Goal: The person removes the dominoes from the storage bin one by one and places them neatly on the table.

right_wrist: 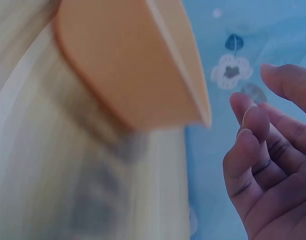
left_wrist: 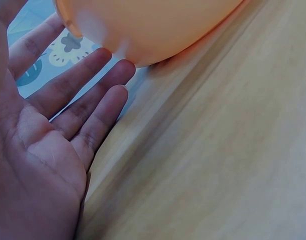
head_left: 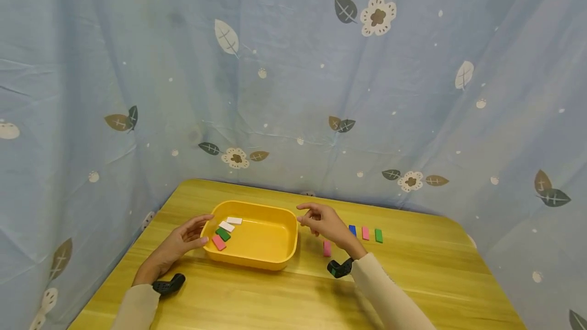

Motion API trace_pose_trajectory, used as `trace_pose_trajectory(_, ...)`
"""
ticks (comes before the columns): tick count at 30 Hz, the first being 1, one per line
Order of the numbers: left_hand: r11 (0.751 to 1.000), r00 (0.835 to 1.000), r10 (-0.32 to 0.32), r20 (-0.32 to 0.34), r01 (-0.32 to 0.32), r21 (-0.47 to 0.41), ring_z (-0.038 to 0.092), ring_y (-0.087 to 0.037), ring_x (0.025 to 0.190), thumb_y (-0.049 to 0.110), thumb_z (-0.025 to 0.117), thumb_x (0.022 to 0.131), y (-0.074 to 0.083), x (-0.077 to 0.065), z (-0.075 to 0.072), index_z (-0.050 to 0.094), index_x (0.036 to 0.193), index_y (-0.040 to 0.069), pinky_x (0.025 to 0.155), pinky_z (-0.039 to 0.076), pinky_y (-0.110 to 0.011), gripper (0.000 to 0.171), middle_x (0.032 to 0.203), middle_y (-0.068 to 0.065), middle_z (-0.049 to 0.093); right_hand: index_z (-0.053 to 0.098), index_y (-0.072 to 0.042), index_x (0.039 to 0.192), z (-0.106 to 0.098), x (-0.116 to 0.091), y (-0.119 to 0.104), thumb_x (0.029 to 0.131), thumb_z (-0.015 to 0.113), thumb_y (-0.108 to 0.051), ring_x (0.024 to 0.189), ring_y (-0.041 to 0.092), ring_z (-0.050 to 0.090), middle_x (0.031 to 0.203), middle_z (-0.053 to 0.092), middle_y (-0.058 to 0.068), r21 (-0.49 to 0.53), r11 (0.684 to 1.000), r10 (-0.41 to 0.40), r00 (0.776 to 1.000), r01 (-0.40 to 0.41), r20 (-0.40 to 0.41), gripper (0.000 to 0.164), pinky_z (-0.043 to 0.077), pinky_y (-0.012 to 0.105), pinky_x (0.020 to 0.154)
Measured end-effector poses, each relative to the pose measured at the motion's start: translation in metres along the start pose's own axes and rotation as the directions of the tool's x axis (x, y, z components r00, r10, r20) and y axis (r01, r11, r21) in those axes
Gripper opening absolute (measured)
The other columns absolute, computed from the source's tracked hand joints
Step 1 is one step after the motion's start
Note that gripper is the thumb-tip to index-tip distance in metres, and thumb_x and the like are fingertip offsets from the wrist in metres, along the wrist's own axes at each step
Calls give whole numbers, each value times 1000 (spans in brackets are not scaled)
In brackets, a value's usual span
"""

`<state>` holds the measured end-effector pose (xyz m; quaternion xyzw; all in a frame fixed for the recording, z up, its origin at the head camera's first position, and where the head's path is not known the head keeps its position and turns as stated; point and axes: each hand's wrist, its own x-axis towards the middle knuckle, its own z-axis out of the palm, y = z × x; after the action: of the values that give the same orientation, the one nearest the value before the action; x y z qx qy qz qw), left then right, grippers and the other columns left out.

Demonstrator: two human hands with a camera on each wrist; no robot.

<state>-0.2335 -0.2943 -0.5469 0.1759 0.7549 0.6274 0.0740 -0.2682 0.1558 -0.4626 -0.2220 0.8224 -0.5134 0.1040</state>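
Observation:
A yellow plastic tub [head_left: 257,261] stands on the table, with two white blocks [head_left: 227,226], a green block [head_left: 223,234] and a pink block [head_left: 218,242] at its left end. My left hand [head_left: 181,241] is at the tub's left end, thumb and index fingertip right at the rim. In the left wrist view its other fingers [left_wrist: 100,112] are extended close to the outer wall. Just off the tub's right end, my right hand [head_left: 325,223] holds nothing; its fingers [right_wrist: 243,155] are loosely bent in the right wrist view.
Right of the tub, a pink block [head_left: 327,248] lies under the right wrist. Beyond it sit a blue block [head_left: 352,230], another pink block [head_left: 365,233] and a green block [head_left: 378,236]. A blue patterned curtain [head_left: 293,80] hangs behind the wooden table [head_left: 257,299].

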Motion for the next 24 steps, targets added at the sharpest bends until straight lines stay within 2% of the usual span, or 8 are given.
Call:
trace_pose_trajectory(8,1000,1000,10,-9,-10,0,46,6,129,14,66,102,3,-1,1,40,159,14,101,39,-10,62,162,-19,31,64,-24,138,27,25,-21,99,71,-36,64,29,55,106,68,27,16,999,-46,997,46,58,41,54,54,64)
trace_pose_trajectory(14,1000,1000,-1,-17,1,2,45,9,128,13,66,102,3,-1,0,41,158,15,101,38,-9,62,163,-17,31,62,-16,141,47,40,-26,99,72,-32,63,21,55,108,68,28,38,998,-47,995,44,87,46,51,35,58)
trace_pose_trajectory(16,1000,1000,-3,-20,3,7,45,9,128,14,67,102,2,-1,0,41,158,15,101,38,-9,62,163,-17,31,62,-15,141,54,45,-27,99,72,-31,63,20,55,108,69,27,40,998,-43,995,39,90,46,50,33,58)
trace_pose_trajectory(18,1000,1000,-5,-22,5,10,45,9,128,15,67,102,2,-1,0,41,158,15,100,38,-9,62,162,-17,32,64,-17,139,59,50,-28,99,72,-30,63,23,55,107,69,26,34,999,-36,996,33,85,43,51,36,58)
trace_pose_trajectory(21,1000,1000,-5,-20,5,5,45,8,128,14,67,102,2,-1,0,41,158,16,101,38,-10,62,162,-17,32,64,-15,139,67,57,-30,99,72,-30,66,35,57,107,70,25,32,999,-28,996,26,84,43,52,46,61)
trace_pose_trajectory(24,1000,1000,-1,-13,1,-3,46,7,128,13,67,102,1,-1,1,41,158,15,101,39,-10,62,161,-18,33,63,-10,140,72,63,-32,99,72,-29,70,44,56,107,71,25,23,999,-31,995,29,98,46,52,55,65)
